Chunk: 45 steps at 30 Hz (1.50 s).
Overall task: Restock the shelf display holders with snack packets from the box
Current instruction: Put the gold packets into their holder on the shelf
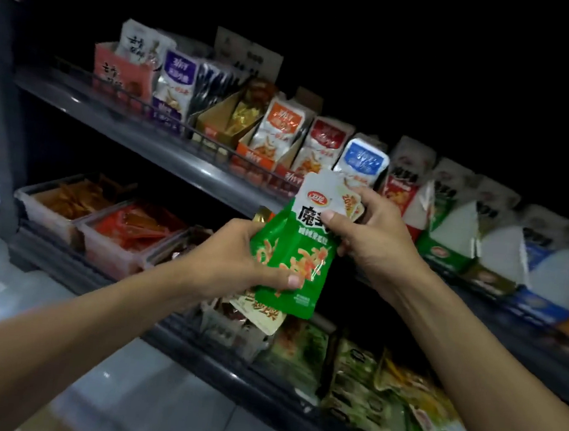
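Note:
Both my hands hold a small stack of snack packets in front of the shelves. The front one is a green and white packet (295,250) with orange food printed on it. My left hand (237,262) grips the stack's lower part, thumb across the green packet. My right hand (374,233) pinches the top edge, where corners of white and orange packets (349,200) stick out behind. Another pale packet (260,316) shows below the green one. Cardboard display holders (257,151) with upright packets line the upper shelf. The box is not in view.
A wire rail (193,135) runs along the upper shelf's front edge. Clear trays (53,209) of orange and red snacks sit on the middle shelf at left. Green and white holders (445,243) stand at right. The lowest shelf holds loose green packets (381,395). Pale floor tiles (144,385) lie below.

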Each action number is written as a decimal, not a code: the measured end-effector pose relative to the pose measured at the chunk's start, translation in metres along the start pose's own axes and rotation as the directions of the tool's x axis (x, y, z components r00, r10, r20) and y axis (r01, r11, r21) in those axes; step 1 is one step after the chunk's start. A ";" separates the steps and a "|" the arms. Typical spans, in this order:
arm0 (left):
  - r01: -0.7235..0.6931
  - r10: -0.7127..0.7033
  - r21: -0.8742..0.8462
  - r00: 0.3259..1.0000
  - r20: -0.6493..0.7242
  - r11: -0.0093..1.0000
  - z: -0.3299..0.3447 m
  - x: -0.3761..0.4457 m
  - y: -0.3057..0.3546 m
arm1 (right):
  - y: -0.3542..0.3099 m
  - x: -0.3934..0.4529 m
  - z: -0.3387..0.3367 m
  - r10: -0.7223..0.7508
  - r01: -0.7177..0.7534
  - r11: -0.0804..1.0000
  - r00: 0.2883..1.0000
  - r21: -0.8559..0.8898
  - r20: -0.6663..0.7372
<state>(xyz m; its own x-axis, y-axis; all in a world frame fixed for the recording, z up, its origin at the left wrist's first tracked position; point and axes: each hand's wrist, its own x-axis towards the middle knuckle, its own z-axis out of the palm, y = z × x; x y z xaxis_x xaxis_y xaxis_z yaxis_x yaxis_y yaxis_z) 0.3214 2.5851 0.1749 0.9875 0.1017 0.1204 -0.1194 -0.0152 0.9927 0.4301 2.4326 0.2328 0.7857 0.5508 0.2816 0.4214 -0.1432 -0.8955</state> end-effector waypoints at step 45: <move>0.055 -0.056 -0.017 0.993 -0.105 0.998 0.144 0.077 0.081 | -0.030 0.038 -0.249 -0.076 0.045 0.978 0.987 -0.205 -0.143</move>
<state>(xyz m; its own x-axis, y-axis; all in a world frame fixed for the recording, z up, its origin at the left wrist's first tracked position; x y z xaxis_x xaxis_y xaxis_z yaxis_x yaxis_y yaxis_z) 0.4023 2.4483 0.2637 0.9765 0.2061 0.0639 -0.0667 0.0069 0.9977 0.5600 2.2526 0.3563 0.8082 0.4365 0.3954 0.5407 -0.2838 -0.7919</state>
